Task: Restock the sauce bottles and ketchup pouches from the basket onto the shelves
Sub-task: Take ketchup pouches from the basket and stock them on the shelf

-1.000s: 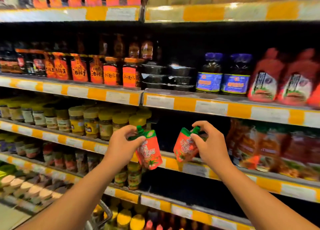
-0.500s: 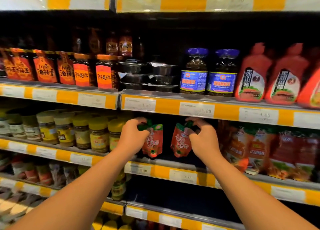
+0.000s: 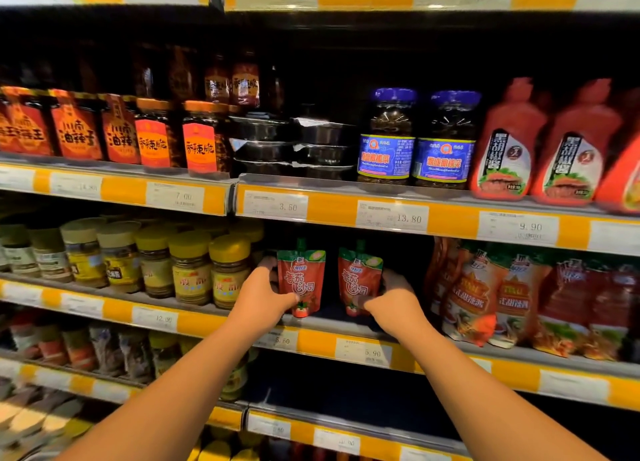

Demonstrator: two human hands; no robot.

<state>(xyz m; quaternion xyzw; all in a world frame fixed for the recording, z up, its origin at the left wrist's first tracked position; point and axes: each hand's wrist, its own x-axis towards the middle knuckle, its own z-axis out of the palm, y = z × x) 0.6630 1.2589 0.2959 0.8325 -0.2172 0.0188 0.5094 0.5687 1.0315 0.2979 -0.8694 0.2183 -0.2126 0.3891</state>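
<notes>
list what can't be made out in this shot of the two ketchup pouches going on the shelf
- Basket: outside the head view, cut off by the frame.
- Left hand fingers: behind the left pouch, so its grip is partly hidden.
- Right hand fingertips: behind the right pouch.
- Whether the pouch bases rest on the shelf: hands cover them.
- Small print on the price tags: blurred.

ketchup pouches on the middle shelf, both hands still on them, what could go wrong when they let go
The left pouch and right pouch stand upright near the shelf edge with a gap between them and nothing seen behind, so either might tip or slide off once the left hand and right hand release. Pulling the left hand back could also nudge the yellow-lidded jars beside it.
</notes>
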